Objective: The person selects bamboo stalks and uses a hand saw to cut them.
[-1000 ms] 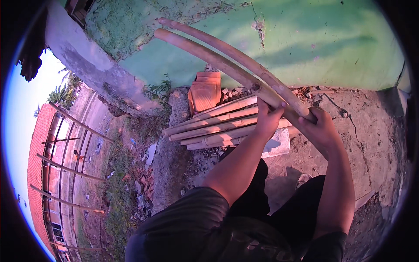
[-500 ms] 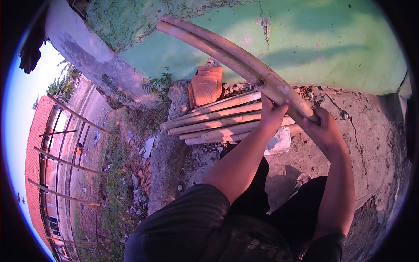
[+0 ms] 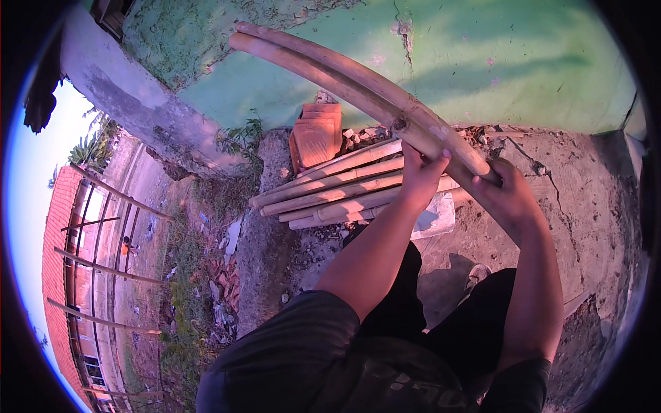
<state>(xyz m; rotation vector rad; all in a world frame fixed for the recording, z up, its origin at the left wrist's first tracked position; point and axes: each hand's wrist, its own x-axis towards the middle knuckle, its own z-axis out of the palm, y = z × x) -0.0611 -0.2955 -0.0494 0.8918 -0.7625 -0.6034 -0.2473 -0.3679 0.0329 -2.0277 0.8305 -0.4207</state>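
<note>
Two long bamboo poles [image 3: 337,79] lie side by side in my hands, slanting from the upper left down toward the right. My left hand [image 3: 421,172] grips them from below near the middle, with the thumb up against the side. Farther along, my right hand [image 3: 509,193] is closed round the lower right part, its thumb by the end of the shorter pole. Below them, several more bamboo poles [image 3: 337,186] rest in a loose pile on the ground, partly hidden by my left forearm.
A stack of orange roof tiles [image 3: 317,138] stands beyond the pile against the green wall [image 3: 482,76]. A pale block [image 3: 437,217] sits by my legs. Left of a concrete ledge [image 3: 258,261] lie weeds and rubble. Farther off is a red-roofed building [image 3: 58,255] with slanting poles.
The held poles and both hands have shifted slightly left in the picture, and the whole view has moved a little. My grip looks the same.
</note>
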